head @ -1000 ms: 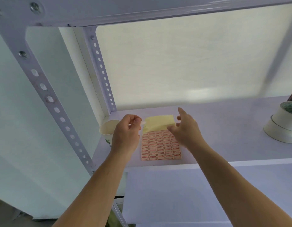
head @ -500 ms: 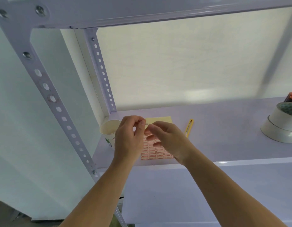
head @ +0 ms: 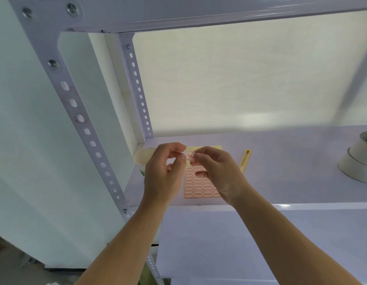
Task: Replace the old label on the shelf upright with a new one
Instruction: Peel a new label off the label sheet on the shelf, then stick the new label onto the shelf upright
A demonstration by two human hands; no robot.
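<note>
You hold one small new label (head: 191, 156) up between your two hands, just above the sticker sheet (head: 199, 186). Your right hand (head: 217, 173) pinches its right edge with thumb and first finger. Your left hand (head: 164, 173) is curled, and its fingertips touch the left edge of the label, so both hands are closed on the same little sticker. I think you hold it by the edges so the sticky back does not grab your skin or fold onto itself.

The sticker sheet lies flat on the shelf board (head: 281, 161), close to the front edge, so you can reach it easily. Part of it is hidden under your hands. A paper cup (head: 144, 156) stands just left of the sheet, maybe for scraps. A yellow cutter (head: 245, 160) lies to the right of your hand, and tape rolls (head: 357, 163) sit far off at the right.

The front shelf upright (head: 79, 118) is on your left, well apart from the label. One spot around a hole there looks smudged, which may be where the old label was. I cannot see any old label on it now. The label is not yet on the upright, so you will need to carry it over and press it flat.
</note>
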